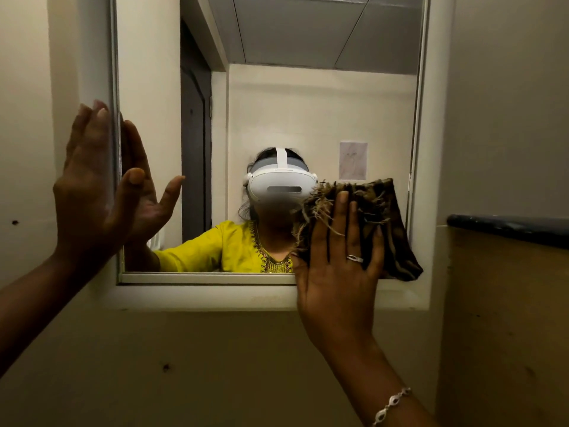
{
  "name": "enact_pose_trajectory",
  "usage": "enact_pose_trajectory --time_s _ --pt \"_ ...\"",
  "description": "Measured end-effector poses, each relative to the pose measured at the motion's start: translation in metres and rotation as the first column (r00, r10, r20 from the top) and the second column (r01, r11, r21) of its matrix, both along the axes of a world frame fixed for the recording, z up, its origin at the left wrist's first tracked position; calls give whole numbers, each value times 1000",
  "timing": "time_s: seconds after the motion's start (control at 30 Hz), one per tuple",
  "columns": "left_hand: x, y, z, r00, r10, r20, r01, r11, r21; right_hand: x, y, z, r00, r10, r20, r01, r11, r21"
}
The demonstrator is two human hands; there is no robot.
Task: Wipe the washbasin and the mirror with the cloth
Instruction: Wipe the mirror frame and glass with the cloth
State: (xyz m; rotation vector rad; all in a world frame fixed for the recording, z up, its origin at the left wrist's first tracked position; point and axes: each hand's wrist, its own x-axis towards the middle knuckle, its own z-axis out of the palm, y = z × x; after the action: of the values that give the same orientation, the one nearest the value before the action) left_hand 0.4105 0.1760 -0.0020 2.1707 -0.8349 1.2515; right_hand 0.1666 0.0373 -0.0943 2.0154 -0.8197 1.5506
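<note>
Both hands flat: right hand [337, 266] presses cloth [381, 229], mirror [308, 103].

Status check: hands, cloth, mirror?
Right hand flat, pressing brown cloth on mirror, lower right corner. Left hand open, braced on mirror's left frame edge. Washbasin not in view. Nothing obstructing.

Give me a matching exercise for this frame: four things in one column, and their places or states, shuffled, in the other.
Things:
1. left hand
2. right hand
3. cloth
4. mirror

Places or states:
A. pressed against the mirror's lower right corner
B. set in a pale frame on the wall
C. flat and open on the mirror's left edge
D. spread flat over the cloth, ring on one finger

Pairs: 1-C, 2-D, 3-A, 4-B
</note>
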Motion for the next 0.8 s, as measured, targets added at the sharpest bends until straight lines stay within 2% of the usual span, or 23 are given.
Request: enact_pose_trajectory --time_s 0.2,0.37,0.47,0.57,0.67,0.77,0.8 --pt "-6 4 0 1000 -22 -1 22 1000 21 -22 -9 9 987 146 -64 -149 988 -43" --pt "-13 6 0 1000 -28 -9 28 1000 -1 -40 -28 17 976 79 -205 -102 989 -105" --pt "-18 9 0 1000 -18 -16 18 1000 9 -35 -30 15 976 70 -206 -91 991 -93" --pt "-26 8 -2 978 -186 -97 182 982 -44 -29 -26 12 980 74 -183 -90 993 -77" --pt "-20 9 -4 996 -86 -27 83 991 -102 -19 -17 9 984 99 -150 -111 991 -78" --pt "-18 10 -5 975 -217 -50 213 974 -78 -4 -3 7 981 129 -144 -143 985 -92" --pt "-17 9 -4 982 -187 -28 184 980 -82 2 3 7 980 137 -142 -152 984 -96"
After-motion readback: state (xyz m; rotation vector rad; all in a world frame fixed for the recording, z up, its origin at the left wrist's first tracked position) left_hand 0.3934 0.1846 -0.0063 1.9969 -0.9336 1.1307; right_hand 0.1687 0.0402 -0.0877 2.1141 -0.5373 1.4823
